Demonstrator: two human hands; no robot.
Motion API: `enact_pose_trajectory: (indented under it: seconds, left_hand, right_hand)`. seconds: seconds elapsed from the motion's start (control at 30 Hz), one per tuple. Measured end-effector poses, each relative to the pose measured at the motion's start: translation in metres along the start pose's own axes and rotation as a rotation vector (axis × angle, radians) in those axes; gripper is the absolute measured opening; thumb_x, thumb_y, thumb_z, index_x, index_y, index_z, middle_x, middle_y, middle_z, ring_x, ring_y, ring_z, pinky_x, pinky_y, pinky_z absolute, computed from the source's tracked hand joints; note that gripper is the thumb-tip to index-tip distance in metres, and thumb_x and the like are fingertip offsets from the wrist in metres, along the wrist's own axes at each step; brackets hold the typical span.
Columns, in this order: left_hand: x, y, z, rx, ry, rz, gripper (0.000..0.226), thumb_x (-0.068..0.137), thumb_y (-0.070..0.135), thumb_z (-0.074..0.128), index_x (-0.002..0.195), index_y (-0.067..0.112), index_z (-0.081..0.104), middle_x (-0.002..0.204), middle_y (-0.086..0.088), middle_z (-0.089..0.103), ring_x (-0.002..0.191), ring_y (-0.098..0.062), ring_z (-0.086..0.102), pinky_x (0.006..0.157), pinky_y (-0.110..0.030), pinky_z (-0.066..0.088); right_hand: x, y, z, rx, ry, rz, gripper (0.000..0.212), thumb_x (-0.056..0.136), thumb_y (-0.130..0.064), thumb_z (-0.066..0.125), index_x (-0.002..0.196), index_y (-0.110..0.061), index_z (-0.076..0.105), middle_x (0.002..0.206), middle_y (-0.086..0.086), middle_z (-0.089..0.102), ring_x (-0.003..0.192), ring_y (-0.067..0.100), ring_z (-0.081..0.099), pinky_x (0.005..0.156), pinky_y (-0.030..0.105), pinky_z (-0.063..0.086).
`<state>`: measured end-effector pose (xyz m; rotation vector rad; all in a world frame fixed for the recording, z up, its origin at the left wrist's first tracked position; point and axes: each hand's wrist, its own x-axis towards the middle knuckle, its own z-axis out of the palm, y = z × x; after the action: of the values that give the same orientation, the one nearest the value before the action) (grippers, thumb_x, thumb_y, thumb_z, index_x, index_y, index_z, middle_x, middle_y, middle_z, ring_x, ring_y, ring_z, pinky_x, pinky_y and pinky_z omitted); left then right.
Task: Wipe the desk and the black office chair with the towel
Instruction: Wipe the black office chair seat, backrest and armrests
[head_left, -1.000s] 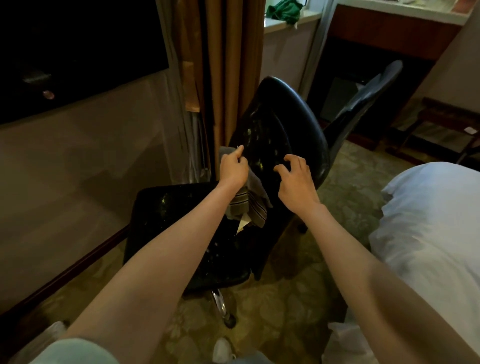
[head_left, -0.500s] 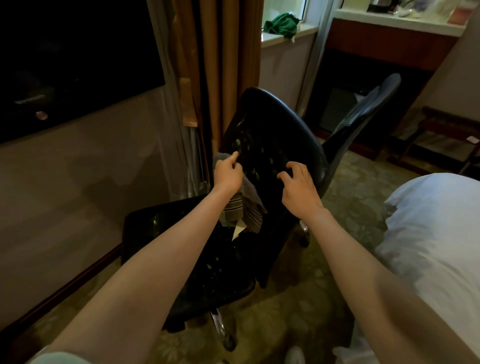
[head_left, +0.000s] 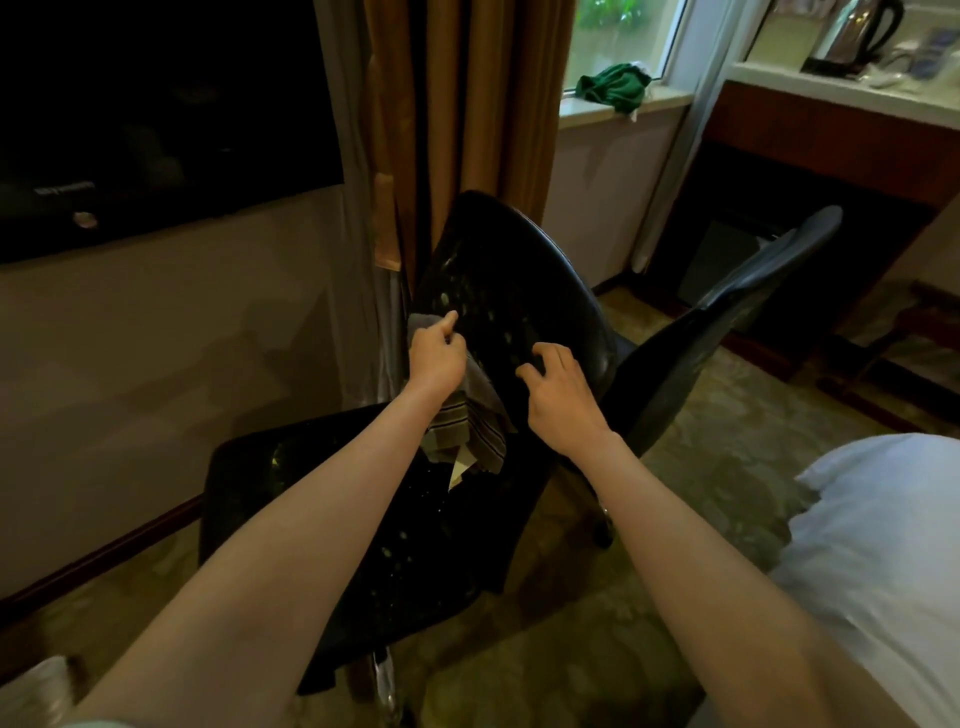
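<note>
Left hand (head_left: 435, 358) grips towel (head_left: 475, 426) against chair back (head_left: 511, 291); right hand (head_left: 558, 397) curled, fingertips touching it.

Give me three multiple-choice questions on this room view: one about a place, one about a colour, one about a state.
1. Where does the crumpled green cloth lie? A windowsill; B bed; C chair seat.
2. What colour is the hanging fabric curtain? A blue; B golden brown; C white.
3. What is the left hand doing? A hanging empty; B holding the grey striped towel against the black office chair's backrest; C lifting a kettle.
Answers: A, it rests on the sill. B, its folds look golden brown. B, fingers curl round the towel.
</note>
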<state>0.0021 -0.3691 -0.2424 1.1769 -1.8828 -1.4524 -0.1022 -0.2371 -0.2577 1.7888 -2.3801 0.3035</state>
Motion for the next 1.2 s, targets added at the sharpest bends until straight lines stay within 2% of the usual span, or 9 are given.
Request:
enact_pose_trajectory:
  seconds: [0.23, 0.4, 0.57, 0.67, 0.77, 0.83, 0.9, 1.03, 1.2]
  left_hand:
    - [0.012, 0.009, 0.014, -0.022, 0.118, -0.025, 0.045, 0.101, 0.01, 0.037, 0.145, 0.017, 0.034, 0.134, -0.025, 0.047, 0.05, -0.007, 0.037, 0.037, -0.008, 0.032]
    - [0.015, 0.003, 0.016, -0.04, 0.174, -0.044, 0.046, 0.1, 0.009, 0.039, 0.145, 0.018, 0.033, 0.143, -0.014, 0.041, 0.066, -0.013, 0.053, 0.061, -0.025, 0.045]
    - [0.018, -0.004, 0.012, -0.086, 0.196, -0.098, 0.046, 0.1, 0.009, 0.039, 0.145, 0.018, 0.035, 0.131, -0.019, 0.05, 0.052, -0.006, 0.037, 0.041, -0.01, 0.034]
    - [0.026, -0.003, 0.006, -0.153, 0.174, -0.128, 0.046, 0.1, 0.009, 0.038, 0.145, 0.019, 0.034, 0.093, -0.004, 0.058, 0.05, -0.007, 0.033, 0.04, -0.012, 0.032]
    - [0.037, 0.006, 0.0, -0.196, 0.169, -0.116, 0.045, 0.1, 0.011, 0.038, 0.144, 0.02, 0.035, 0.072, 0.006, 0.05, 0.048, -0.007, 0.033, 0.04, -0.013, 0.031]
    - [0.043, 0.018, -0.004, -0.223, 0.168, -0.052, 0.043, 0.1, 0.012, 0.039, 0.142, 0.021, 0.039, 0.081, 0.006, 0.058, 0.046, -0.003, 0.04, 0.042, -0.01, 0.035]
    - [0.05, 0.033, -0.008, -0.278, 0.12, 0.043, 0.041, 0.099, 0.011, 0.042, 0.14, 0.02, 0.044, 0.097, 0.007, 0.061, 0.07, -0.003, 0.057, 0.067, -0.014, 0.046]
    - [0.064, 0.077, -0.016, -0.439, -0.001, 0.171, 0.039, 0.098, 0.008, 0.045, 0.136, 0.017, 0.049, 0.131, -0.005, 0.054, 0.117, -0.018, 0.054, 0.087, -0.021, 0.05]
    - [0.095, 0.108, -0.013, -0.448, 0.055, 0.261, 0.034, 0.099, 0.014, 0.044, 0.132, 0.016, 0.052, 0.116, -0.005, 0.059, 0.094, -0.011, 0.06, 0.073, -0.016, 0.053]
  right_hand:
    - [0.025, 0.029, 0.007, 0.043, 0.025, -0.113, 0.034, 0.088, -0.003, 0.051, 0.121, 0.001, 0.056, 0.137, 0.022, 0.038, 0.132, 0.035, 0.03, 0.106, 0.039, 0.031]
    - [0.042, 0.045, 0.012, 0.048, 0.002, -0.178, 0.034, 0.084, 0.0, 0.055, 0.118, 0.005, 0.058, 0.134, 0.025, 0.04, 0.129, 0.04, 0.033, 0.104, 0.045, 0.033]
    - [0.058, 0.053, 0.021, 0.075, 0.01, -0.196, 0.033, 0.081, 0.003, 0.058, 0.114, 0.005, 0.061, 0.129, 0.027, 0.045, 0.125, 0.042, 0.038, 0.101, 0.048, 0.036]
    - [0.067, 0.05, 0.023, 0.169, 0.096, -0.148, 0.039, 0.081, -0.004, 0.06, 0.119, 0.0, 0.06, 0.129, 0.024, 0.047, 0.123, 0.04, 0.041, 0.1, 0.046, 0.036]
    - [0.07, 0.039, 0.022, 0.297, 0.028, -0.155, 0.06, 0.085, -0.032, 0.061, 0.14, -0.018, 0.041, 0.141, 0.012, 0.036, 0.132, 0.03, 0.032, 0.107, 0.043, 0.027]
    - [0.074, 0.025, 0.025, 0.4, -0.145, -0.157, 0.088, 0.081, -0.046, 0.065, 0.149, -0.031, 0.013, 0.152, 0.007, 0.018, 0.14, 0.026, 0.018, 0.113, 0.044, 0.017]
    - [0.08, 0.007, 0.028, 0.625, -0.179, -0.075, 0.107, 0.076, -0.045, 0.071, 0.148, -0.036, -0.008, 0.156, 0.003, 0.005, 0.143, 0.023, 0.013, 0.114, 0.041, 0.017]
    - [0.104, -0.003, 0.0, 0.888, 0.16, 0.057, 0.09, 0.083, -0.014, 0.067, 0.15, -0.03, 0.009, 0.148, 0.007, 0.031, 0.13, 0.02, 0.04, 0.102, 0.026, 0.036]
    - [0.136, 0.028, -0.037, 0.023, 0.636, -0.029, 0.066, 0.066, -0.012, 0.072, 0.129, -0.019, 0.052, 0.114, 0.012, 0.059, 0.099, 0.034, 0.057, 0.079, 0.045, 0.044]
